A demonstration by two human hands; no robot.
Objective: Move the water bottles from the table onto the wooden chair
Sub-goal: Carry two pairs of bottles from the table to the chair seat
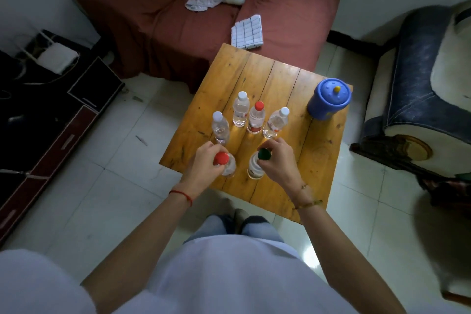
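Note:
Several clear water bottles stand upright on a small wooden table [277, 84]. My left hand [204, 163] grips the neck of a red-capped bottle [224, 160] near the front edge. My right hand [276, 160] holds the neck of a green-capped bottle [257, 166] beside it. Behind them stand a white-capped bottle [219, 127], another white-capped bottle [240, 109], a red-capped bottle [256, 117] and a tilted-looking white-capped bottle [276, 122]. No wooden chair is clearly in view.
A blue lidded jar [328, 99] stands at the table's right corner. A red-covered sofa [158, 15] with cloths lies behind the table. A blue and white armchair [420, 89] is at the right, a dark cabinet [46, 120] at the left. White tiled floor surrounds the table.

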